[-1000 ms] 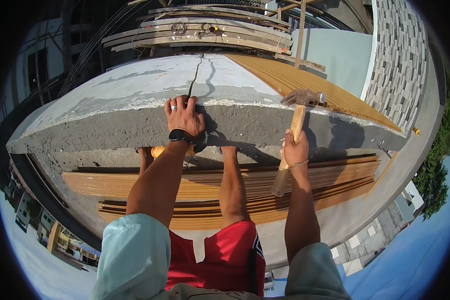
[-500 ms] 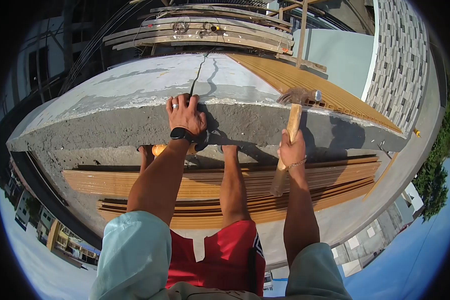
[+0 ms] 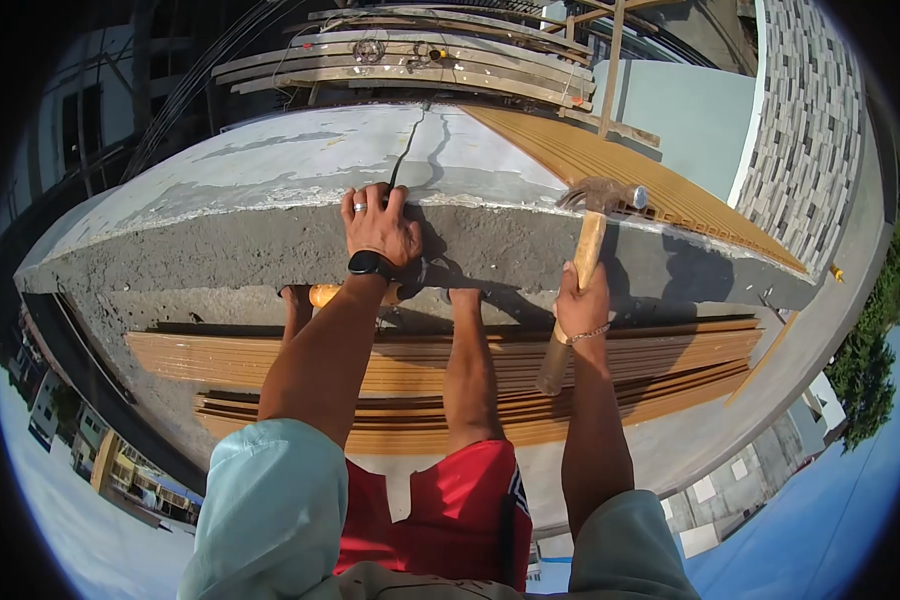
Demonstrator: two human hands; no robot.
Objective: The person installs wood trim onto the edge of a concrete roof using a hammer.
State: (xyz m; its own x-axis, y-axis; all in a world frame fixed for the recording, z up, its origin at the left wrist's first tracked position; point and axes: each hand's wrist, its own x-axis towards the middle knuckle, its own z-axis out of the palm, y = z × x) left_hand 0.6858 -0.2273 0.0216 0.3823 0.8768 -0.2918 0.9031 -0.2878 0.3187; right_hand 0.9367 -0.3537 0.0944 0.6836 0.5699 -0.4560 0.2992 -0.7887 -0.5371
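Observation:
My left hand (image 3: 382, 228), with a ring and a dark watch, lies over the top of a rough grey concrete wall (image 3: 260, 240), fingers apart at its far edge. A black cord (image 3: 406, 150) runs across the white surface beyond and meets the fingertips. Behind my left wrist an orange cylindrical tool body (image 3: 324, 295) with black parts is partly hidden. My right hand (image 3: 581, 305) is closed round the wooden handle of a claw hammer (image 3: 590, 235). The hammer's head is up, overlapping the wall's far edge in this view.
Long brown slatted panels (image 3: 230, 360) lie in stacks by my legs. More tan slatted cladding (image 3: 570, 150) covers part of the far side. Timber planks (image 3: 420, 72) lie beyond, with coiled wire on them. A grey mosaic-tiled wall (image 3: 800, 120) rises at right.
The whole view has shifted slightly, so things appear a little further right. Both hands keep nearly the same place on the wall and on the hammer.

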